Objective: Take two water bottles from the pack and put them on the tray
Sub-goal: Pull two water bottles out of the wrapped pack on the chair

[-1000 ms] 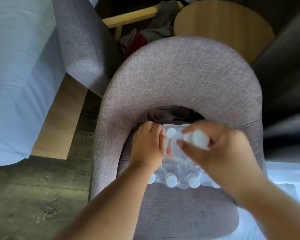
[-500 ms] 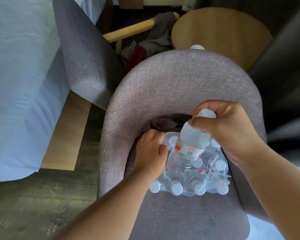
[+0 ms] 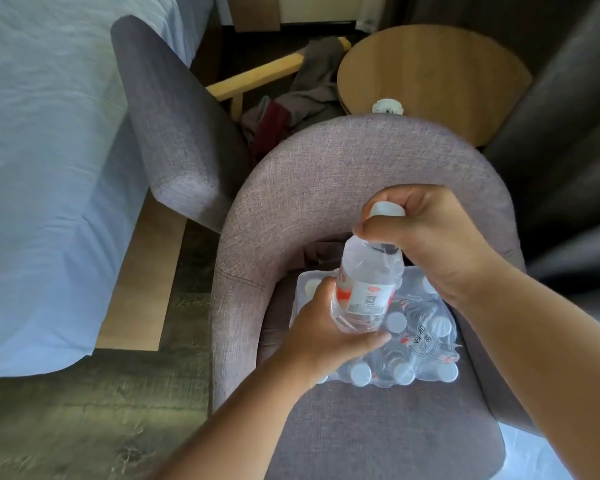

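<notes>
A clear water bottle [image 3: 369, 282] with a white cap and a red-and-white label is lifted above the plastic-wrapped pack of bottles [image 3: 420, 344] lying on the grey chair seat. My right hand [image 3: 426, 237] grips the bottle at its neck and cap. My left hand [image 3: 326, 334] cups the bottle's lower end from underneath, fingers curled around its base. Several white caps show through the pack's torn wrap. No tray is in view.
The grey fabric chair [image 3: 361, 174] has a high curved back around the pack. A round wooden side table [image 3: 433, 74] with a small white object stands behind it. A second grey chair [image 3: 174, 133], a bed with light blue sheet [image 3: 49, 168] and clothes [image 3: 291, 102] lie left.
My right hand has pulled the bottle up and clear of the pack. My left hand left the pack's edge and now holds the bottle's base.
</notes>
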Motion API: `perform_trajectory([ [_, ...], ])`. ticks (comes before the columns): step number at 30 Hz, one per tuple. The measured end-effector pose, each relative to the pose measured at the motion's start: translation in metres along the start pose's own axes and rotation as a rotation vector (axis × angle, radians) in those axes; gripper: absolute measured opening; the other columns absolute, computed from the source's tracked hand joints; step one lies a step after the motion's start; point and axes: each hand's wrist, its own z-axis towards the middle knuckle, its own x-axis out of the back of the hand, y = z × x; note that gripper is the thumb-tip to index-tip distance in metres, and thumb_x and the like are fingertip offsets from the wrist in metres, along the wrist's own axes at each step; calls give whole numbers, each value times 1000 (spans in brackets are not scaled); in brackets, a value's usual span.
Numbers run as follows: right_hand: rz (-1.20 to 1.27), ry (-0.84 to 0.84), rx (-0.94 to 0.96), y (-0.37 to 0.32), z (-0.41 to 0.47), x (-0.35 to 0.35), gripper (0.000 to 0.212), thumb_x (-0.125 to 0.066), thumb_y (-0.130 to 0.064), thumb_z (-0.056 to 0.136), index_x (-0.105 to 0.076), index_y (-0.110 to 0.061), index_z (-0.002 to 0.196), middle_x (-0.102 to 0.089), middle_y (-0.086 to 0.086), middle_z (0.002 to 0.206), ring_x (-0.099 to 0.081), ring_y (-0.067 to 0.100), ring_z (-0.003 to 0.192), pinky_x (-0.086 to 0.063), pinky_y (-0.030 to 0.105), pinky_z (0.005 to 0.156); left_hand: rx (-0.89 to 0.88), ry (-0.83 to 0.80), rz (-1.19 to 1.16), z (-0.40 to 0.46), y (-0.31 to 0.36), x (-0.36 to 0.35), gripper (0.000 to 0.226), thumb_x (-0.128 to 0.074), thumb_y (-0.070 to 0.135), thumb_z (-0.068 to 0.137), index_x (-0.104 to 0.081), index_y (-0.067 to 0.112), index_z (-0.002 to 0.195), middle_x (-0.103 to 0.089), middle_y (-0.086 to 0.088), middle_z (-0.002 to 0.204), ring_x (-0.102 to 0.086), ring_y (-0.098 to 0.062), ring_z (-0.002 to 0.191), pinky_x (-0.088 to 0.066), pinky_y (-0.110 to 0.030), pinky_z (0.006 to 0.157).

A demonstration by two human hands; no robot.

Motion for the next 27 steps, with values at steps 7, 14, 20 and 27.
perform_trajectory([
  [7,-630,344,137,53,-29,1,43,-48,-43,103,-53,-12,73,-58,8,59,-56,33,57,-47,40,56,61,-15,-114,1,-14,-12,60,-92,21,80,-57,44,122,-77,19,110,-71,14,97,-52,-2,71],
  [14,-1262,-50,-32,133,-73,-6,42,-37,-46,96,-66,-18,108,-75,2,82,-72,29,88,-32,51,122,77,-21,-244,4,-20,-13,66,-91,19,81,-58,34,136,-78,11,120,-73,3,108,-55,-14,86],
  [20,-1362,-45,-178,132,-65,-31,32,-54,-41,93,-53,-30,124,-75,-3,83,-72,21,94,6,51,128,77,-59,-270,8,-25,-10,59,-85,11,87,-60,31,136,-80,4,121,-75,-9,114,-57,-26,97],
  [27,-1019,-21,-163,101,-77,-13,33,-59,-35,96,-63,-36,128,-76,-1,80,-73,17,100,-16,37,128,75,-49,-209,8,-25,-14,56,-87,12,83,-63,23,132,-80,-3,116,-76,-18,113,-58,-42,102],
])
